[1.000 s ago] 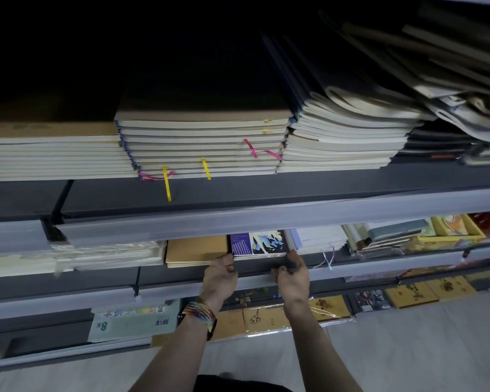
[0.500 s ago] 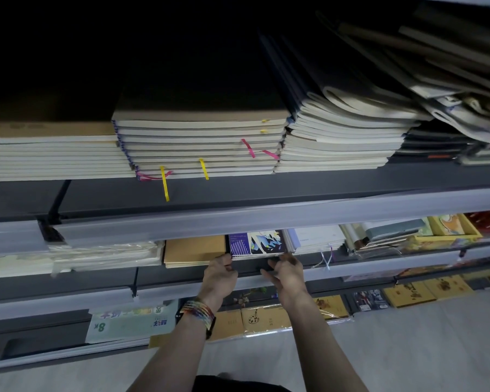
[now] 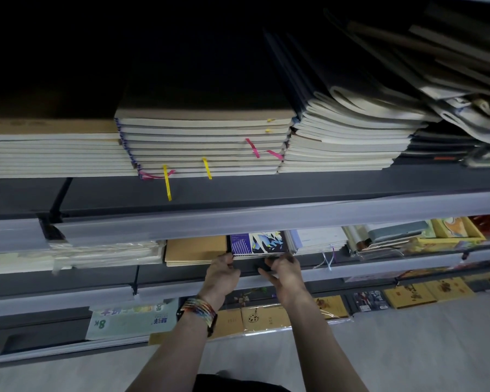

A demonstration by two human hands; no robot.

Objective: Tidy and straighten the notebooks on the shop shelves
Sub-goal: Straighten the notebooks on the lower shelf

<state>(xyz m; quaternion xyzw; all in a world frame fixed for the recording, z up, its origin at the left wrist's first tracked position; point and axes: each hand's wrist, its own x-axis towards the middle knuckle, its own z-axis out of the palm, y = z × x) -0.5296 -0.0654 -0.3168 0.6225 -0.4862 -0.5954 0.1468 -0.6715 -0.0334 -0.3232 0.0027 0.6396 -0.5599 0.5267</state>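
On the middle shelf sits a small stack of notebooks with a purple and blue patterned cover [image 3: 258, 243]. My left hand [image 3: 222, 274], with a braided bracelet at the wrist, curls its fingers round the stack's front left corner. My right hand [image 3: 285, 271] holds the front edge of the same stack near its right side, fingers curled up against it. To the left of the stack lie brown kraft notebooks [image 3: 194, 250], and to its right white notebooks [image 3: 317, 240] with ribbons hanging out.
The top shelf carries tall stacks of cream-edged notebooks [image 3: 204, 145] with pink and yellow ribbons; those at the far right [image 3: 464, 89] lie askew. A grey price rail [image 3: 379, 267] fronts the middle shelf. The lowest shelf holds flat packs [image 3: 130, 321] above the pale floor.
My right hand has slid left from the stack's right corner to its front edge. My left hand has stayed at the left corner. The patterned stack has barely moved.
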